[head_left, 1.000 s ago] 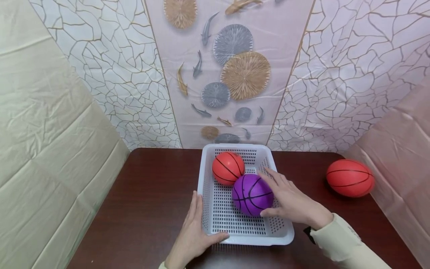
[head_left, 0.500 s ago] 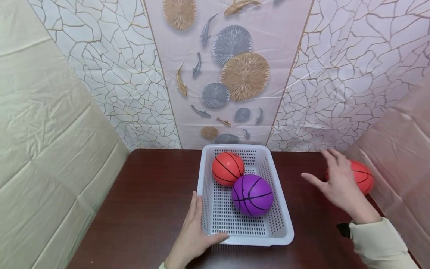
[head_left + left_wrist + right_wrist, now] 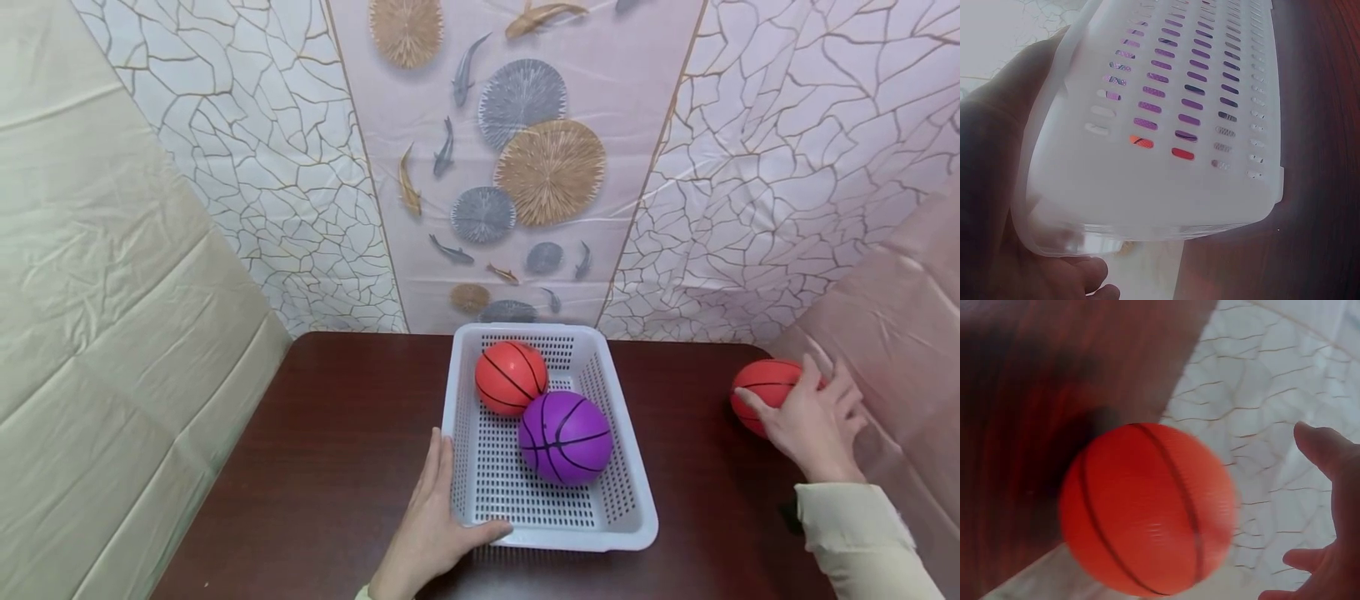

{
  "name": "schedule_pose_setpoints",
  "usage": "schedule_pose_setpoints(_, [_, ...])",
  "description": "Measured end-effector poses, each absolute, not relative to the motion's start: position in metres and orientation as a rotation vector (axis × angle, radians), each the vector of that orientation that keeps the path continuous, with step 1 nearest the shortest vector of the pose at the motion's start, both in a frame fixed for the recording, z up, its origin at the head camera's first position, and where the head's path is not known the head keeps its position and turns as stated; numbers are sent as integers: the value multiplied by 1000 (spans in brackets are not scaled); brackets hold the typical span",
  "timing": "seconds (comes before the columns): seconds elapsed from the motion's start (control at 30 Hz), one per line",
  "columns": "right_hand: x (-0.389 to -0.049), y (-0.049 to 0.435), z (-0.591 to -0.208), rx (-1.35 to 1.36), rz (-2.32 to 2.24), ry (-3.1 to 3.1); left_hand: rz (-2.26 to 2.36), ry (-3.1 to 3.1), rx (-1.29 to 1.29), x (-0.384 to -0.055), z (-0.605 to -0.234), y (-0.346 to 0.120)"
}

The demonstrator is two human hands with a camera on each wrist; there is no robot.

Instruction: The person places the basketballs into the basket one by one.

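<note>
A white plastic basket (image 3: 556, 537) holds a red toy basketball (image 3: 511, 377) and a purple one (image 3: 566, 438). My left hand (image 3: 431, 521) rests at the basket's near left corner, fingers straight along the left side and thumb over the front rim. In the left wrist view that hand (image 3: 1035, 262) lies against the rim of the slotted basket (image 3: 1147, 194). Far to the right, my right hand (image 3: 817, 421) is spread over another red basketball (image 3: 763, 390), partly hiding it. The right wrist view has a gap between this ball (image 3: 1147, 509) and my right hand (image 3: 1335, 506).
The dark brown table (image 3: 337, 450) runs beneath everything. A patterned fabric wall (image 3: 300, 208) stands along its back edge. Cloth sides rise at left (image 3: 135, 350) and at right (image 3: 915, 350), the right one close by the outer ball.
My right hand has moved away from the purple basketball, out of the basket and right to the outer red ball. The left hand and the basket have stayed in place.
</note>
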State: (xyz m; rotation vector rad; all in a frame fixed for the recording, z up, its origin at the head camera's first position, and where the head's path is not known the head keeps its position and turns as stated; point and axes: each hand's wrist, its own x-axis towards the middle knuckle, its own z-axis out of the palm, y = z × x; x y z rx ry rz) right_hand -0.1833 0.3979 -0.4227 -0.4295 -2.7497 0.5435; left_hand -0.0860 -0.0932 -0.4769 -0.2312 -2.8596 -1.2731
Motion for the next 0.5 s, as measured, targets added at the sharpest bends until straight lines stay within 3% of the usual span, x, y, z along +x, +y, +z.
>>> schedule_pose_setpoints(0.5, [-191,416,-446,-557,597,-2759,-1263,-2853,-250,-86,-478,-93])
